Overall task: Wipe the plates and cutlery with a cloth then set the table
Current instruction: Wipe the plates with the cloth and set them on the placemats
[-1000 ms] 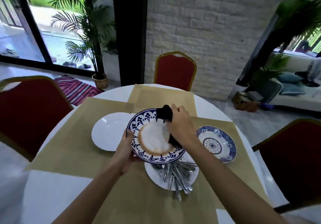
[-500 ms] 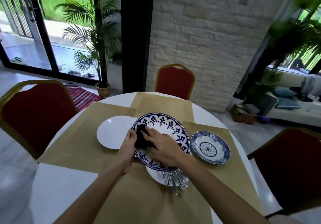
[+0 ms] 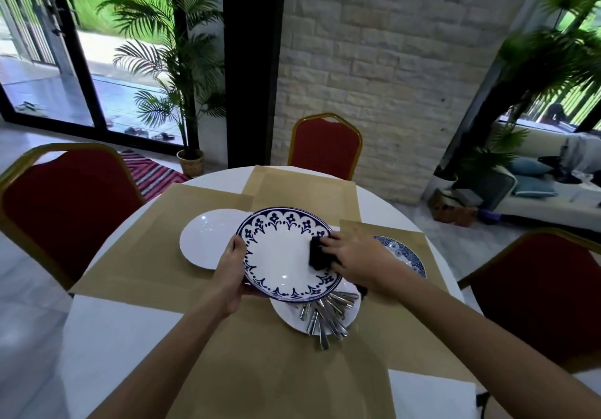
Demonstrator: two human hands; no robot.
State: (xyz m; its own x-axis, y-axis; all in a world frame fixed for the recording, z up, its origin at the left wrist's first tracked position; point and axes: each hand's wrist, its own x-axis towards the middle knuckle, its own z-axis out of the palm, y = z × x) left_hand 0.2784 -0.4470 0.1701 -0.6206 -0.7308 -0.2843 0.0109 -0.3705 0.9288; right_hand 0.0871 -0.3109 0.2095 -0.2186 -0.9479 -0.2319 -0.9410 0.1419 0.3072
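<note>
My left hand (image 3: pixel 231 265) grips the left rim of a large blue-patterned plate (image 3: pixel 279 256), holding it lifted above the table. My right hand (image 3: pixel 353 257) presses a dark cloth (image 3: pixel 316 253) against the plate's right inner side. Below the lifted plate lies a white plate (image 3: pixel 349 316) carrying several pieces of silver cutlery (image 3: pixel 325 317). A plain white plate (image 3: pixel 205 238) sits to the left. A small blue-patterned plate (image 3: pixel 408 257) lies to the right, partly hidden by my right hand.
The round white table (image 3: pixel 97 347) is covered with tan placemats (image 3: pixel 136 256). Red chairs with gold frames stand at the left (image 3: pixel 61 204), far side (image 3: pixel 325 145) and right (image 3: pixel 546 291). A potted palm (image 3: pixel 182 93) stands by the glass door.
The cloth under my right hand has swept from the plate's left side across to its right side. My left hand has kept its grip on the rim.
</note>
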